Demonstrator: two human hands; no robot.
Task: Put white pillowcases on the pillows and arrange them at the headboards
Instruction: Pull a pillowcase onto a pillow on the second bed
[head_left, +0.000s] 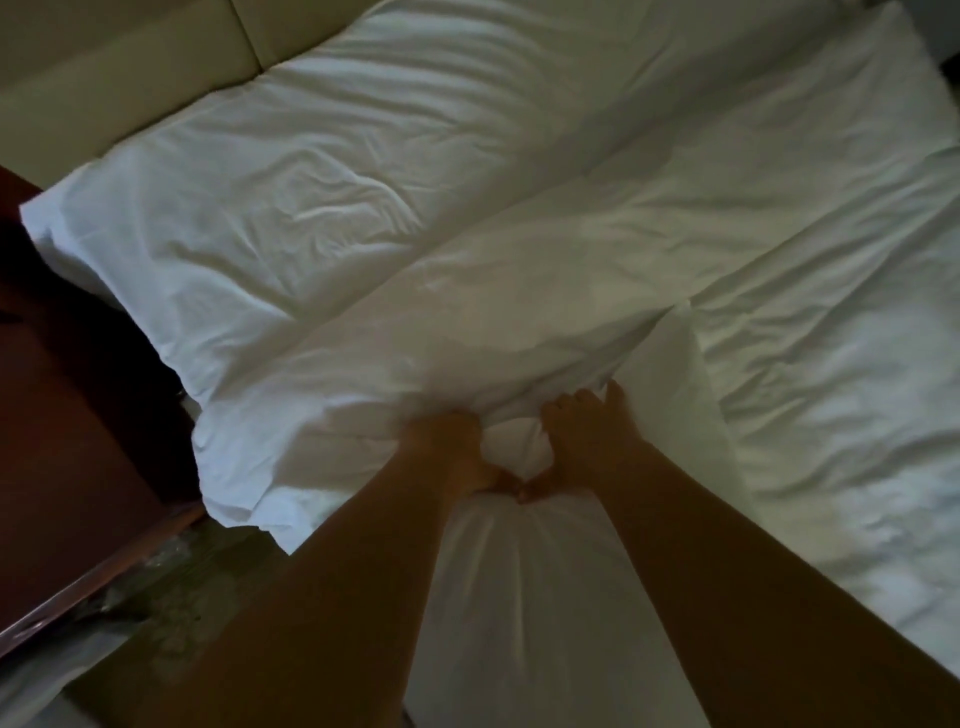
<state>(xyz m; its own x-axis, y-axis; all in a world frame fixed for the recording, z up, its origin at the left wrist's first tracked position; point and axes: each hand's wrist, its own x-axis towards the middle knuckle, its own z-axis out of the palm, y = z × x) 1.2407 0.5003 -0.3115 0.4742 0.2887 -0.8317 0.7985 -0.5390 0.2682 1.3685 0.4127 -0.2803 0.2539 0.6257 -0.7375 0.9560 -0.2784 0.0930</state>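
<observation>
A white pillow (291, 171) in its case lies along the cream headboard (119, 57) at the upper left. In front of it a second white pillow (519, 291) lies across the bed, partly inside a white pillowcase. My left hand (449, 447) grips the bunched case edge at the pillow's near end. My right hand (587, 441) grips the same edge just to the right, with fingers curled into the fabric. A bulge of pillow shows between the two hands. Gathered white cloth (524, 597) runs down between my forearms.
The white sheeted bed (841, 364) fills the right side. A dark reddish wooden bedside unit (67, 415) stands at the left, with a strip of patterned floor (171, 577) below it.
</observation>
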